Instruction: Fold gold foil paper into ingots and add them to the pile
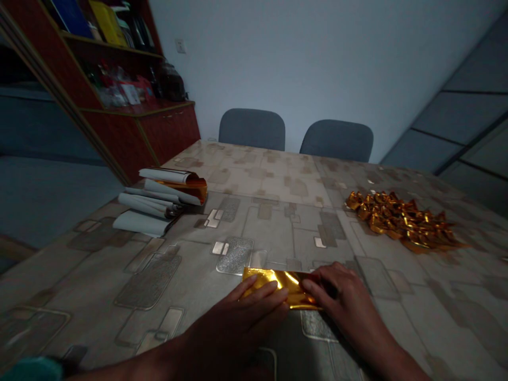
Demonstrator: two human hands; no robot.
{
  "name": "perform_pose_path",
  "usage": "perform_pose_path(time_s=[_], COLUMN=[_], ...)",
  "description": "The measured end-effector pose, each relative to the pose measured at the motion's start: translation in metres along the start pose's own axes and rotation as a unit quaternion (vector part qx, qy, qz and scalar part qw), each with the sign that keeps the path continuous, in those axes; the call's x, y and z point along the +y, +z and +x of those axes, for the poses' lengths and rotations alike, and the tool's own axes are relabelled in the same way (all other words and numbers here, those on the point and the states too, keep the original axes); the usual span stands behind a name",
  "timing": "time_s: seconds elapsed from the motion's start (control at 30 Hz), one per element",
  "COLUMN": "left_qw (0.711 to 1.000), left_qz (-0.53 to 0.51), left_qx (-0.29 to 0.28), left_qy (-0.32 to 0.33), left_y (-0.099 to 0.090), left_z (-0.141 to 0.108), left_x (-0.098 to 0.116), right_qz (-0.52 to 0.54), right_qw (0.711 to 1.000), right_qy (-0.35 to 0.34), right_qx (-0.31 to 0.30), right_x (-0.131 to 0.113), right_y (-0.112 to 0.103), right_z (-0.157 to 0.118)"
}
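From the head view, we see a shiny gold strip [296, 281] on the table [273, 225], right in front of us. Our left hand [248, 315] lies over its left part, with the fingers stretched out and not squeezing. Our right hand [347, 293] pinches the right end, thumb on top. To do this well, we think we should press softly with the left fingers so the strip can't slide, line up the long edges, and rub slowly so no wrinkles come. The folded gold pieces [400, 222] sit well apart on the right, and the loose sheets [143, 222] on the left.
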State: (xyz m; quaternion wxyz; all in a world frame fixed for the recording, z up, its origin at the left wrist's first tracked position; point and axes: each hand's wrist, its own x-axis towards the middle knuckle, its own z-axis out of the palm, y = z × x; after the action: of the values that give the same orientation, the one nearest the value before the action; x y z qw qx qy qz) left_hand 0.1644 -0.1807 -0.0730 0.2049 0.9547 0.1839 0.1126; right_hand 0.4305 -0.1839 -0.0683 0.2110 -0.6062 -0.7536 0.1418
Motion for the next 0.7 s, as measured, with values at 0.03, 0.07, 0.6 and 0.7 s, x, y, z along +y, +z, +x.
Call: perform_pose_path(time_s=[0.03, 0.07, 0.6, 0.7], left_qw=[1.0, 1.0, 0.999, 0.999], left_qz=[0.0, 0.001, -0.02, -0.026], left_qx=[-0.003, -0.007, -0.03, -0.01], left_qy=[-0.001, -0.003, -0.04, -0.035], left_y=[-0.0003, -0.0006, -0.0086, -0.0054], left_z=[0.0001, 0.0004, 0.0056, 0.004], left_x=[-0.0002, -0.0002, 0.0082, 0.0072], right_qz=[0.001, -0.004, -0.126, -0.145], right_qw=[1.0, 1.0, 0.99, 0.986], right_qy=[-0.001, -0.002, -0.034, -0.038], right_qx=[0.003, 0.007, 0.06, 0.066], right_x=[-0.0001, -0.0001, -0.0009, -0.0012], right_y=[0.0008, 0.002, 0.0077, 0.0082], right_z=[-0.0002, -0.0004, -0.0014, -0.0013])
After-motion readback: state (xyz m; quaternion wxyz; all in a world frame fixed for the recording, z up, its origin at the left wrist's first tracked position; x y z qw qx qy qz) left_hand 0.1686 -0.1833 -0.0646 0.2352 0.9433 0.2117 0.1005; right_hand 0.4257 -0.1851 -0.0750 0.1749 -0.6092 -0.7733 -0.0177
